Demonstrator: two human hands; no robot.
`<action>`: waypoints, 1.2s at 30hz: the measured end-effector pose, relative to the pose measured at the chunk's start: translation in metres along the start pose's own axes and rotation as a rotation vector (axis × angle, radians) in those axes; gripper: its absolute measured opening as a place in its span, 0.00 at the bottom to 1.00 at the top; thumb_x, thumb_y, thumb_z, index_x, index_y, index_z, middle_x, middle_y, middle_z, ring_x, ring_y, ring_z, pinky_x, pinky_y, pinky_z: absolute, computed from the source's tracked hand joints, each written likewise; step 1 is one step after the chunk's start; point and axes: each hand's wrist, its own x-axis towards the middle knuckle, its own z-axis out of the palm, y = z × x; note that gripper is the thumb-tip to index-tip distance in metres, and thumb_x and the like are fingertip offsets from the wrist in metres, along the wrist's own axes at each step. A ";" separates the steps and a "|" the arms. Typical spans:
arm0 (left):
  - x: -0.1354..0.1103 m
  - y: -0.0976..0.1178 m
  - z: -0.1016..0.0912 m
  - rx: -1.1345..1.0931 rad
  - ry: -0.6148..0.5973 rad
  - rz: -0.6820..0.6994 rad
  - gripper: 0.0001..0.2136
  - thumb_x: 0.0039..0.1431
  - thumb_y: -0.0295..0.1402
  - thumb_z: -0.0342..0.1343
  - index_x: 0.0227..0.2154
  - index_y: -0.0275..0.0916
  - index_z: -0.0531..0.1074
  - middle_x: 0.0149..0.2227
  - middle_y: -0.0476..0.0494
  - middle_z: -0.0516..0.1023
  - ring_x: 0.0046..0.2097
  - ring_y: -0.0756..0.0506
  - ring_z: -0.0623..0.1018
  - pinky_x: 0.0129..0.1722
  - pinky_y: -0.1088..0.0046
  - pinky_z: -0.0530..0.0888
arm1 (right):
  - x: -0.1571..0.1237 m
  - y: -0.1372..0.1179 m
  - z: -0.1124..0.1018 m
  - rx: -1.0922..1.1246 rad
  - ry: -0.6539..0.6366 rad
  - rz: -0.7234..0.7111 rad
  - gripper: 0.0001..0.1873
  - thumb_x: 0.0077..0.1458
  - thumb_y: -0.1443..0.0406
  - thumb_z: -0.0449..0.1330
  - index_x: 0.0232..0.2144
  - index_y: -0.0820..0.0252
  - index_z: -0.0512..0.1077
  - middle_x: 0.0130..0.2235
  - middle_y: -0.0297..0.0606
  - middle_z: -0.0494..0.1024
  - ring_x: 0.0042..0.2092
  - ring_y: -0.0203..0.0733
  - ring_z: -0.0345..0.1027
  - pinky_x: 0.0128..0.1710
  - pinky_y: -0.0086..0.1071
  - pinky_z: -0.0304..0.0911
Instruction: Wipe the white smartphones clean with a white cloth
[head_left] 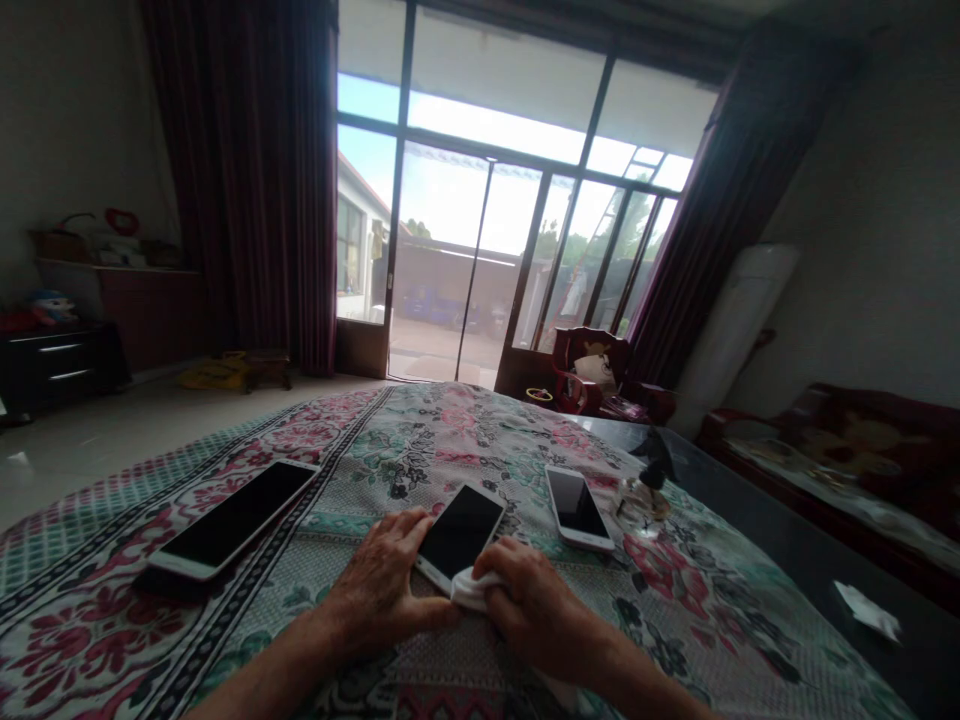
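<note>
A white-edged smartphone (461, 528) with a dark screen lies in front of me on the patterned tablecloth (330, 560). My left hand (382, 570) steadies it, fingers along its left edge and thumb near its bottom end. My right hand (529, 600) is closed around a white cloth or tissue (474, 590), pressed against the phone's lower right corner. To the right lies a second white smartphone (579, 508), screen up. On the left, a larger white-framed phone or tablet (240, 520) lies with its dark screen up, a dark shape under its near end.
A clear glass jar (641, 500) with a dark top stands right of the second phone. A crumpled white tissue (866, 610) lies on the dark surface at the right. Beyond are a wooden armchair (600, 375), a sofa (847, 450) and glass doors (465, 260).
</note>
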 end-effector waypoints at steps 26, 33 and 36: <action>0.005 0.002 -0.005 -0.088 -0.028 -0.103 0.33 0.33 0.41 0.69 0.47 0.37 0.71 0.56 0.36 0.68 0.59 0.32 0.65 0.59 0.55 0.64 | 0.024 0.024 -0.010 -0.232 0.155 -0.033 0.13 0.62 0.68 0.48 0.41 0.58 0.72 0.41 0.39 0.70 0.44 0.41 0.64 0.47 0.34 0.60; 0.005 -0.001 -0.001 -0.081 -0.007 -0.061 0.30 0.33 0.37 0.68 0.45 0.39 0.72 0.52 0.40 0.71 0.56 0.35 0.68 0.58 0.59 0.66 | 0.030 0.002 0.008 -0.204 0.074 -0.135 0.12 0.60 0.71 0.50 0.37 0.58 0.73 0.40 0.38 0.70 0.42 0.39 0.63 0.43 0.30 0.59; 0.006 -0.002 0.000 -0.075 0.003 -0.062 0.29 0.33 0.37 0.68 0.44 0.40 0.72 0.51 0.41 0.71 0.55 0.35 0.69 0.57 0.59 0.66 | 0.031 -0.010 0.015 -0.198 0.013 -0.212 0.10 0.59 0.70 0.52 0.35 0.58 0.73 0.40 0.37 0.71 0.41 0.38 0.62 0.41 0.29 0.58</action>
